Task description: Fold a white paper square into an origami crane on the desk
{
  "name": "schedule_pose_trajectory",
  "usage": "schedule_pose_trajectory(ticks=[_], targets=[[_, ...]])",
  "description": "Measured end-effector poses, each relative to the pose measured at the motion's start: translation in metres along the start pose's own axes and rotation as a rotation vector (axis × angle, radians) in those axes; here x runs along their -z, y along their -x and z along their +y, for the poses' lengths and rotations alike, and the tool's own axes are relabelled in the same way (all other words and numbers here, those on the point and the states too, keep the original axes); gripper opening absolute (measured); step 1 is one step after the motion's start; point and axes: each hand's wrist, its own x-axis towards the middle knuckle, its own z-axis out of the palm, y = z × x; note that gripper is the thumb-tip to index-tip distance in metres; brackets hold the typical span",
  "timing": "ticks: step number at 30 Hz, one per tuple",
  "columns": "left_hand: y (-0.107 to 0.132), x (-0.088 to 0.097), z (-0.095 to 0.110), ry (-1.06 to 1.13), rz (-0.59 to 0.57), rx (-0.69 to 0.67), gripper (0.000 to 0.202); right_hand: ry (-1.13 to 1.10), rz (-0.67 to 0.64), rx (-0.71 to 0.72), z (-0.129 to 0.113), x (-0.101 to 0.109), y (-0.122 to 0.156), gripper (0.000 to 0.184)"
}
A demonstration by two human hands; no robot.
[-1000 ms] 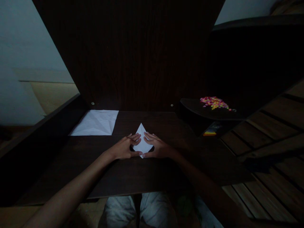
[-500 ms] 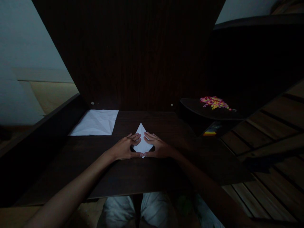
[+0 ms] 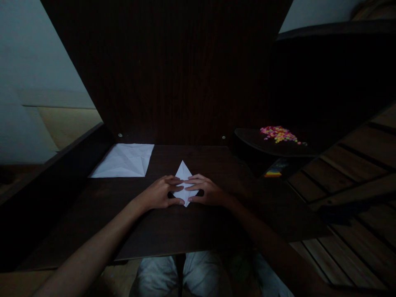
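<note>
A white folded paper point(image 3: 183, 170), shaped like a kite with its sharp point facing away from me, lies flat on the dark wooden desk point(image 3: 154, 231). My left hand point(image 3: 163, 192) rests on its left side, fingers stretched over the middle and thumb near the bottom tip. From the right, my right hand point(image 3: 206, 189) lies on the other side in the same way, fingertips close to those of the left. Both hands press on the paper with fingers apart. The fingers cover part of its middle.
A creased white sheet point(image 3: 125, 161) lies at the back left of the desk. Small pink and yellow pieces point(image 3: 280, 134) are heaped on a curved shelf point(image 3: 247, 138) at the right. Dark panels stand behind and on the left. Wooden slats point(image 3: 365, 198) show at the right.
The fingers of both hands have slid inward across the paper's middle, fingertips now meeting or nearly so. The thumbs have drawn slightly apart at the bottom tip.
</note>
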Motion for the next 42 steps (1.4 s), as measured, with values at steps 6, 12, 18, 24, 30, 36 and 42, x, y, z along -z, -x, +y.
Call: schedule_pose_trajectory(ticks=[6, 12, 18, 24, 30, 36, 42], targets=[[0.000, -0.003, -0.003, 0.044, 0.065, -0.030, 0.049, 0.006, 0.041, 0.137, 0.002, -0.006, -0.002, 0.027], [0.001, -0.005, -0.007, 0.059, 0.086, -0.047, 0.046, 0.112, 0.050, 0.154, -0.002, -0.006, -0.002, 0.030], [0.001, -0.004, -0.005, 0.102, 0.087, -0.096, 0.037, 0.192, 0.068, 0.201, -0.005, -0.006, -0.004, 0.032], [0.000, -0.006, -0.004, 0.109, 0.090, -0.117, 0.034, 0.195, 0.064, 0.201, -0.005, -0.005, -0.002, 0.028], [-0.001, -0.008, -0.005, 0.073, 0.129, -0.118, 0.028, 0.185, 0.155, 0.204, -0.009, -0.009, 0.001, 0.014], [-0.001, -0.008, -0.004, 0.071, 0.130, -0.100, 0.026, 0.100, 0.212, 0.123, -0.012, -0.013, -0.005, 0.007], [-0.002, -0.008, -0.003, 0.096, 0.130, -0.094, 0.024, 0.015, 0.199, 0.021, -0.013, -0.017, -0.005, 0.014]])
